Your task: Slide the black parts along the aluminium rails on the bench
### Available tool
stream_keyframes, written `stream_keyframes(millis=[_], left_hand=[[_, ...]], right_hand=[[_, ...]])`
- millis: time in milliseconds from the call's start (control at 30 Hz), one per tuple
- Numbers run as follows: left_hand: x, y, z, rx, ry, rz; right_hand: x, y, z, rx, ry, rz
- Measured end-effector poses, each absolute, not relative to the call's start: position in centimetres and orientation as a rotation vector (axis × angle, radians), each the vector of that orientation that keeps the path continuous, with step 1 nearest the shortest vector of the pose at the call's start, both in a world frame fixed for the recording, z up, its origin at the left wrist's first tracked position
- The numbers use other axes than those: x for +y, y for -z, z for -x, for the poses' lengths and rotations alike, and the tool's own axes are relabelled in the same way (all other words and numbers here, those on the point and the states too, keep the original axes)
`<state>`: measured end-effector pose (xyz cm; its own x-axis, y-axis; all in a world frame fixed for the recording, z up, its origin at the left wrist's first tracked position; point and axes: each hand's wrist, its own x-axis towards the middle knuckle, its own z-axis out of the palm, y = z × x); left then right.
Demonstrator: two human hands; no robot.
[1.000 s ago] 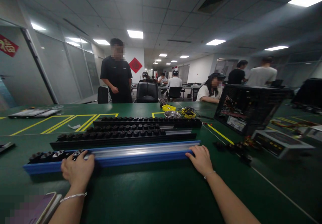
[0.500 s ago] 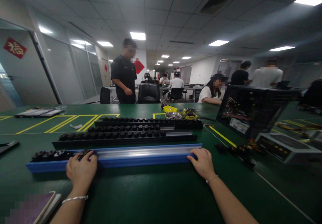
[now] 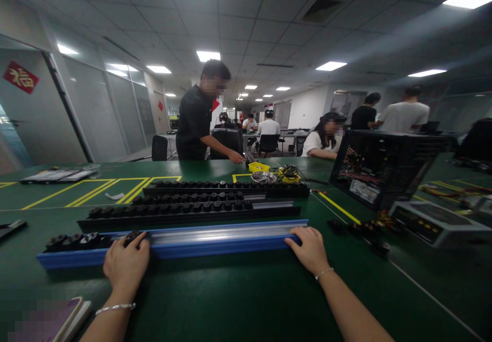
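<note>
A long blue rail [image 3: 223, 248] with a bright metal channel lies across the table in front of me. Several black knob-like parts [image 3: 73, 241] sit in a row at its left end. My left hand [image 3: 126, 261] is closed round another black part [image 3: 131, 238] in the channel, just right of that row. At the rail's right end, my right hand [image 3: 309, 247] grips the edge, thumb on the near side and fingers over the top. Behind the blue rail lie black rails [image 3: 192, 218] filled with similar black parts.
An open computer case [image 3: 384, 173] and a power supply [image 3: 438, 224] stand at right, near loose black parts [image 3: 369, 232]. A yellow box [image 3: 259, 167] and a metal bowl [image 3: 264, 177] sit at the back. Across the table, a co-worker's hand [image 3: 235, 157] reaches toward the box.
My left hand and its black part have shifted slightly right along the rail. My right hand stays put. The standing co-worker has leaned in and stretched an arm toward the yellow box.
</note>
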<state>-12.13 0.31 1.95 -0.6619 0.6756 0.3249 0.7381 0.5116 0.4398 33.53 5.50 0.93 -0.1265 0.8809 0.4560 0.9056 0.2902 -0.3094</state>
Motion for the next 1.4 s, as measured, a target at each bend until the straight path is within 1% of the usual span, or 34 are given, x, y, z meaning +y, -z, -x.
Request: stream_keyframes(millis=[433, 1033, 1400], left_hand=[[0.1, -2.6, 10.7, -2.608, 0.812, 1.167], [0.2, -2.8, 10.1, -2.636, 0.842, 1.165], [0.4, -2.6, 9.4, -2.648, 0.763, 1.176]], right_hand=[[5.7, -0.5, -33.6, -1.997, 0.14, 1.573], [5.7, -0.5, -33.8, -1.966, 0.088, 1.548], [6.1, 0.0, -33.7, -1.861, 0.086, 1.554]])
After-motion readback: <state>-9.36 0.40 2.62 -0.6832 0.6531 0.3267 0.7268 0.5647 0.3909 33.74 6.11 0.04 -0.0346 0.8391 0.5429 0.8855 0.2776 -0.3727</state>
